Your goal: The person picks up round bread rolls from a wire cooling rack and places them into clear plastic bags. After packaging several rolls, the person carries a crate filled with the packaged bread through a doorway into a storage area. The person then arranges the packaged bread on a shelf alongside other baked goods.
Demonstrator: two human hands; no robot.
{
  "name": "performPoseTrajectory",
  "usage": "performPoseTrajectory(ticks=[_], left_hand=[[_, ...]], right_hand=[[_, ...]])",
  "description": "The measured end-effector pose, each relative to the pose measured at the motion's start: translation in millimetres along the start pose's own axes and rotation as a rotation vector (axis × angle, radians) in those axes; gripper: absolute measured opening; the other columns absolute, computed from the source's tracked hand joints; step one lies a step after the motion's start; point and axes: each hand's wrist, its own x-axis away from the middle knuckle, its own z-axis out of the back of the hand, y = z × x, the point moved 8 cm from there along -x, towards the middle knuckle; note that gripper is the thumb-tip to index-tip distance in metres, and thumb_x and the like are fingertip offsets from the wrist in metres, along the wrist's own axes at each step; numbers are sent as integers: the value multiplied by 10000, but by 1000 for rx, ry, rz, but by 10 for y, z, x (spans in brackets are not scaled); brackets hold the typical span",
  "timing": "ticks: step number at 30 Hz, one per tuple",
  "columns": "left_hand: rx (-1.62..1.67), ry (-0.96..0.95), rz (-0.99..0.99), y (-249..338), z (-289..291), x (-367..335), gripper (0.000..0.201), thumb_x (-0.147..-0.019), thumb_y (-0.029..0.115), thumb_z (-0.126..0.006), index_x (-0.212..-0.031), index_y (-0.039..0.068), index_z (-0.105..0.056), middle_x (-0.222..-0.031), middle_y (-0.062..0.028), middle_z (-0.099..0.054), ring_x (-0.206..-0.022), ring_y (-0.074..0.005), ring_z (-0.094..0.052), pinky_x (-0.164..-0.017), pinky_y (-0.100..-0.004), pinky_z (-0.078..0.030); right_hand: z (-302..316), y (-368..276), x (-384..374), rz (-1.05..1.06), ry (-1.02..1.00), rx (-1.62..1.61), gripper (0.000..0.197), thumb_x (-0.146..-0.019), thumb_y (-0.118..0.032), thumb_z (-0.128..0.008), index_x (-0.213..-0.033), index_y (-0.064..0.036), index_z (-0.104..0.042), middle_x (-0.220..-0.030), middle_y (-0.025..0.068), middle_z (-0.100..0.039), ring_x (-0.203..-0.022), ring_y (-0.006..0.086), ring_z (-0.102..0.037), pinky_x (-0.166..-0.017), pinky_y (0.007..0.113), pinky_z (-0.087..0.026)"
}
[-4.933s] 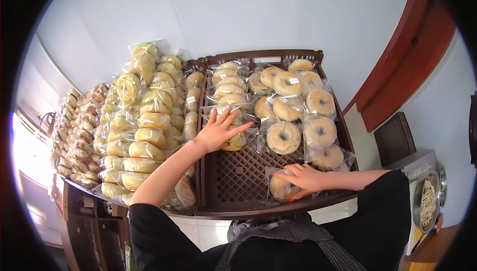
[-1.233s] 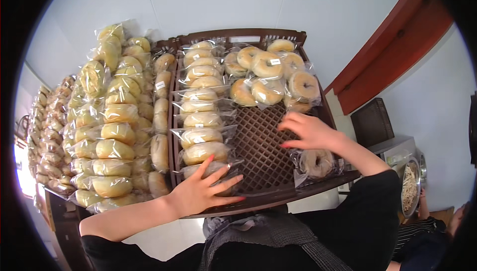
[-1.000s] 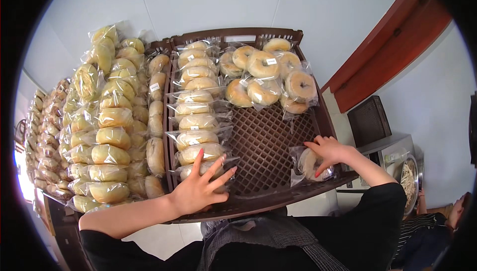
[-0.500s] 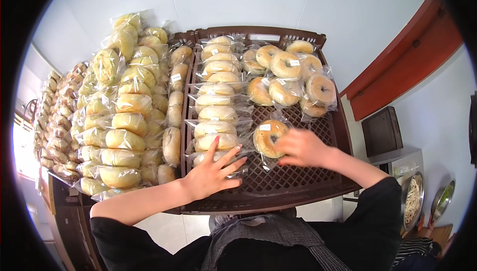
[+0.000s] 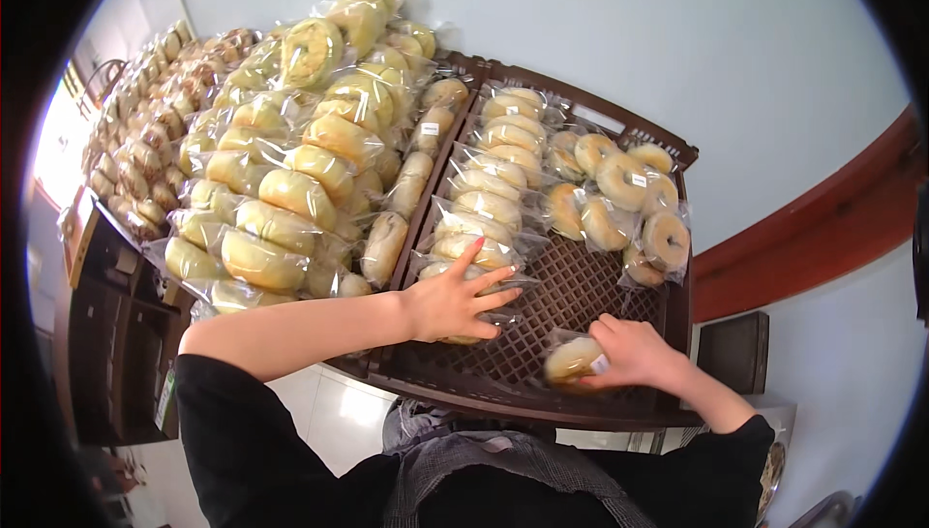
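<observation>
My right hand [image 5: 631, 349] grips a bagged bagel [image 5: 573, 361] low over the front of a brown plastic crate [image 5: 590, 286]. The bagel is in clear wrap with a small white label. My left hand [image 5: 457, 298], fingers spread, rests on the near end of a row of wrapped bagels [image 5: 489, 175] standing on edge along the crate's left side. Under my palm the nearest bagels are partly hidden. A loose group of wrapped bagels [image 5: 620, 181] lies piled at the crate's far right.
Left of the crate, greenish-yellow wrapped bagels [image 5: 295, 196] stand stacked in rows. Farther left are dark-marbled wrapped ones [image 5: 145, 146]. A pale wall [image 5: 735, 54] rises behind. A red-brown beam [image 5: 803, 228] runs at the right, above a dark crate [image 5: 733, 352].
My right hand has drawn the bagged bagel nearer and tilted it on its side. The left hand remains on the row. The whole view has turned toward the left.
</observation>
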Motion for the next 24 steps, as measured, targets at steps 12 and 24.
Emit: performPoseTrajectory(ticks=[12, 24], left_hand=[[288, -133, -31, -58, 74, -6, 821, -650, 321, -648, -1356, 374, -231, -1410, -31, -269, -1339, -226, -141, -1030, -609, -9], [166, -105, -2, 136, 458, -228, 371, -807, 286, -539, -1166, 193, -517, -1211, -28, -491, -1185, -240, -391, -998, -570, -207]], right_hand=[[2, -1284, -478, 572, 198, 79, 495, -809, -153, -462, -1284, -264, -375, -1084, 131, -415, -895, 248, -533, -622, 337, -528], [804, 441, -343, 214, 773, 87, 223, -774, -287, -578, -893, -102, -614, -911, 59, -615, -791, 292, -586, -657, 365, -501]])
